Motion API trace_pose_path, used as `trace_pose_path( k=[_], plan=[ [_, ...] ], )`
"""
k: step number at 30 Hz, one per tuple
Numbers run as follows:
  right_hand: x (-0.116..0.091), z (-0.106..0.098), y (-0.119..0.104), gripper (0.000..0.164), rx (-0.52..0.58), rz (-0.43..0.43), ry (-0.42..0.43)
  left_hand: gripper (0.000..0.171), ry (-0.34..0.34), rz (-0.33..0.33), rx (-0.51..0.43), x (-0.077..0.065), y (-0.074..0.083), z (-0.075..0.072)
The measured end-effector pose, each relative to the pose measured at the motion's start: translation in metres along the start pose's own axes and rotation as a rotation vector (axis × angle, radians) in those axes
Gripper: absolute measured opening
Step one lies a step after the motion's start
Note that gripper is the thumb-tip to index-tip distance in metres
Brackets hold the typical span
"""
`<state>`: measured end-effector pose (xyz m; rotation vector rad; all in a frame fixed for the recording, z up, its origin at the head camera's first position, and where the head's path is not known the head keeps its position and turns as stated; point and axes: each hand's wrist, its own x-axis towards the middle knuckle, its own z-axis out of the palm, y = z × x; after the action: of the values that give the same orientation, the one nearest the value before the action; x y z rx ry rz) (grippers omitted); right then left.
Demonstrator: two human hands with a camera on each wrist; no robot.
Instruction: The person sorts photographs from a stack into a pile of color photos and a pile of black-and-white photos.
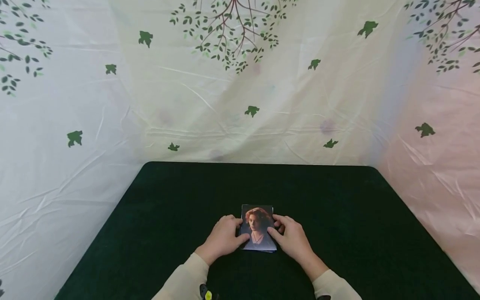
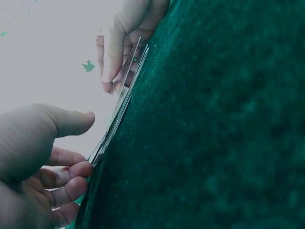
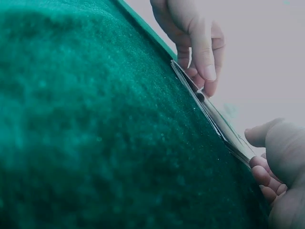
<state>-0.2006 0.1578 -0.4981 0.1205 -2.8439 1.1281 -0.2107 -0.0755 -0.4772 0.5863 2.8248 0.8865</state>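
Observation:
A small stack of photo cards (image 1: 258, 245) lies on the dark green cloth, its top card printed with a portrait of a person. My left hand (image 1: 223, 236) holds the stack's left side, thumb above the card and fingertips at the edge. At the opposite side, my right hand (image 1: 294, 238) grips the right edge, its thumb over the card's face. From the left wrist view, the cards (image 2: 125, 98) are seen edge-on, with thin gaps between them at the far end. The lower cards peek out unevenly under the top one. In the right wrist view, fingertips (image 3: 257, 162) touch the near edge.
The green cloth-covered table (image 1: 180, 187) stretches to both sides and behind the hands. Beyond its far edge hangs a pale curtain (image 1: 210, 96) printed with branches and green birds. A dark band with a yellow spot (image 1: 208, 295) sits at the left sleeve.

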Motion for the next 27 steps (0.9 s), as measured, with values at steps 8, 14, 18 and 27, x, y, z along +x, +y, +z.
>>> trace_pose_path(
  k=[8, 14, 18, 27],
  plan=[
    [-0.0004, -0.0009, 0.0011, 0.038, 0.066, 0.031, 0.012, 0.047, 0.026, -0.019, -0.048, 0.0007, -0.0034, 0.0022],
    [0.0000, -0.0024, 0.0001, 0.035, 0.100, 0.044, 0.035, 0.043, 0.047, -0.009, -0.060, 0.0005, -0.0031, 0.0018],
    [0.0005, -0.0032, -0.0004, 0.035, 0.129, 0.054, 0.037, 0.040, 0.071, -0.015, -0.081, 0.0002, -0.0022, 0.0014],
    [0.0000, -0.0026, 0.0004, 0.033, 0.176, 0.057, 0.049, 0.027, 0.162, -0.027, -0.198, 0.0006, -0.0008, 0.0053]
  ],
)
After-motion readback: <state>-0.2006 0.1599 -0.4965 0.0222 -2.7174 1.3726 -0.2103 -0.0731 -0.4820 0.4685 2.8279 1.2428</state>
